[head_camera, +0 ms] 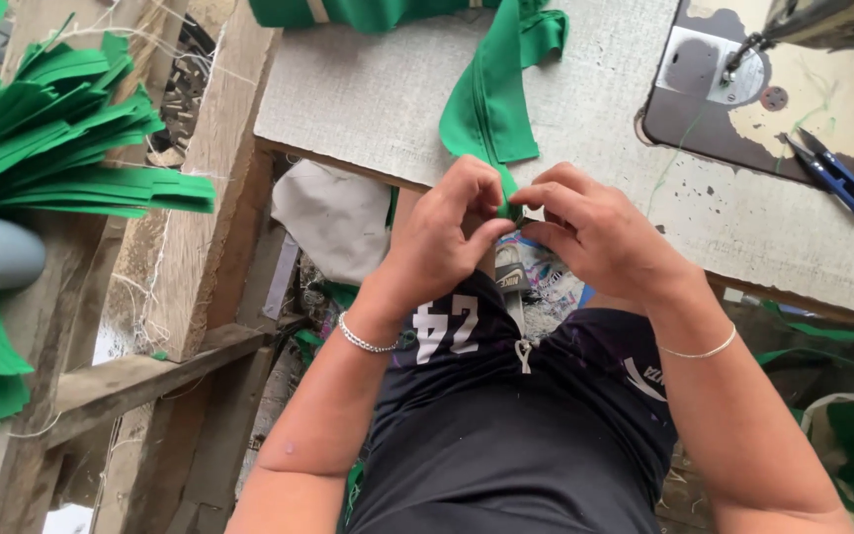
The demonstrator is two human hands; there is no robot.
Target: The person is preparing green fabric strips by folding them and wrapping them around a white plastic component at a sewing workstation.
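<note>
Left hand (445, 229) curled narrow, thumb and fingers pinched on the end of the green strip (491, 104); right hand (595, 229) pinches the same end from the other side, fingertips nearly meeting. The pinched bit is mostly hidden, looks folded. Strip is plain green fabric, doubled, running from the hands up across the table (368, 99) edge toward more green cloth at the far side. Snips (835, 170), blue-handled, lie on the table right of the strip, near the sewing machine plate (716, 67). Stack of green strips (61, 138) well left of the table.
</note>
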